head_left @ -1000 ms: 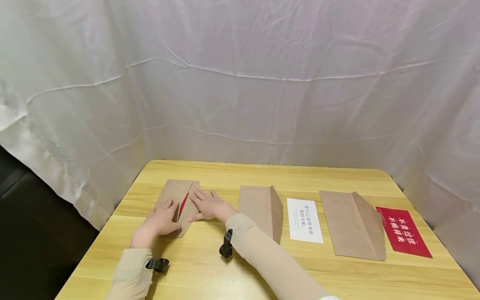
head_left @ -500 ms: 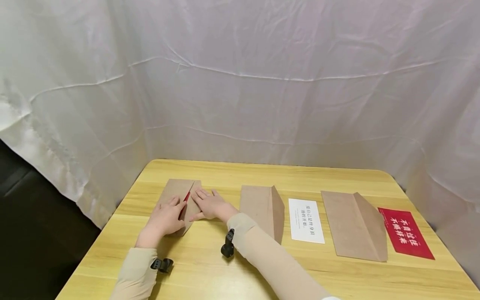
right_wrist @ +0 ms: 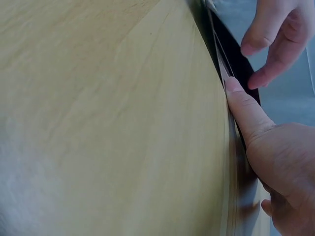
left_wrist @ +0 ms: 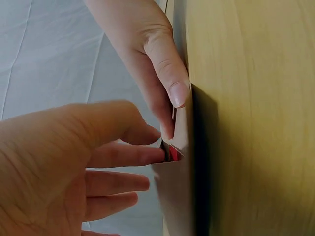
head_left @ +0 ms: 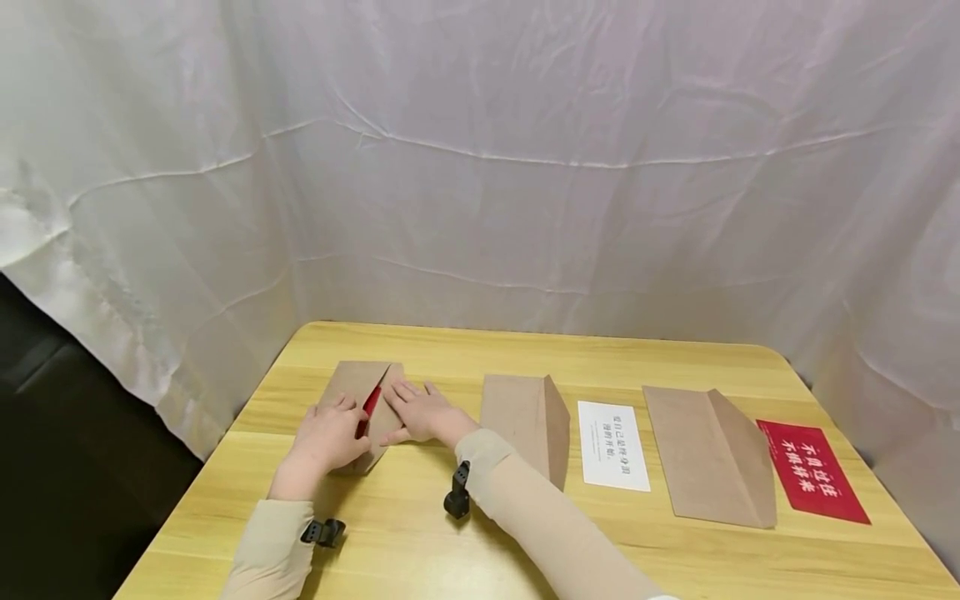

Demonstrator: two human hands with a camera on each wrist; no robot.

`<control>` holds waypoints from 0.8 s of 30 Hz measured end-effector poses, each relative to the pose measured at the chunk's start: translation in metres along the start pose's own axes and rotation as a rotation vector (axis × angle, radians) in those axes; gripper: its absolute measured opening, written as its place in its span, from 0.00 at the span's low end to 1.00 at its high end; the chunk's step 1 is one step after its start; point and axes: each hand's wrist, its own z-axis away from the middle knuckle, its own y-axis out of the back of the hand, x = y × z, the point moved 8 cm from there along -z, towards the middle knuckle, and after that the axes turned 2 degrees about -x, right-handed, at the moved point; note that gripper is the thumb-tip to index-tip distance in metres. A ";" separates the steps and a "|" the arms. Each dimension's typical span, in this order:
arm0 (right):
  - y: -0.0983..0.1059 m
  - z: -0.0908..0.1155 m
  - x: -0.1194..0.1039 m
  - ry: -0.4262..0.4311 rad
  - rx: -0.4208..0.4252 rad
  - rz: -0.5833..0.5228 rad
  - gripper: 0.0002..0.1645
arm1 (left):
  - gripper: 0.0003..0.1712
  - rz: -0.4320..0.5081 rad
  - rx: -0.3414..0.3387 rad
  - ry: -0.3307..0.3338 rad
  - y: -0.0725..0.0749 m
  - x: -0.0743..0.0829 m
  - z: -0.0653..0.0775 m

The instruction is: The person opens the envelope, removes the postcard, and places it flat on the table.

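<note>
At the left of the table lies a brown paper envelope [head_left: 360,373], a slim strip of red card [head_left: 372,401] showing in its gaping mouth. My left hand [head_left: 330,435] lies over the envelope's near left part. In the left wrist view its index fingertip is right at the mouth, with the thumb close above and the other fingers extended. My right hand [head_left: 424,414] rests with spread fingers on the envelope's right side, along the flap. The right wrist view shows its thumb [right_wrist: 246,105] straight along the paper's edge. Much of the red card is hidden inside.
To the right lie a second brown envelope [head_left: 517,417] with its flap out, partly under my right forearm, then a white printed card [head_left: 613,446]. Further right is a third envelope [head_left: 701,458], its flap overlapping a red printed card [head_left: 817,471]. A pale curtain [head_left: 525,208] hangs behind the table.
My left hand has shifted slightly right and up to the envelope's mouth. The mouth gapes wider, with more red showing. The right hand has stayed almost still.
</note>
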 end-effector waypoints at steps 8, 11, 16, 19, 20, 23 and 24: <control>0.002 0.001 -0.001 0.006 -0.004 -0.004 0.57 | 0.15 0.065 0.044 -0.016 -0.004 -0.004 -0.002; 0.004 0.001 -0.001 0.010 0.010 0.009 0.56 | 0.19 0.128 0.046 -0.025 -0.007 -0.005 -0.003; 0.005 -0.003 -0.002 0.000 0.036 0.015 0.49 | 0.31 0.159 0.052 -0.007 -0.009 -0.009 -0.002; 0.005 -0.005 -0.003 -0.014 0.057 0.025 0.46 | 0.33 0.160 0.027 0.018 -0.010 -0.011 -0.001; 0.006 -0.005 -0.004 -0.019 0.065 0.028 0.45 | 0.32 0.159 0.018 0.028 -0.010 -0.012 -0.001; 0.007 -0.005 -0.006 -0.029 0.085 0.045 0.45 | 0.31 0.147 0.000 0.042 -0.010 -0.013 -0.002; 0.007 -0.004 -0.007 -0.031 0.094 0.048 0.44 | 0.31 0.143 0.000 0.043 -0.010 -0.013 -0.002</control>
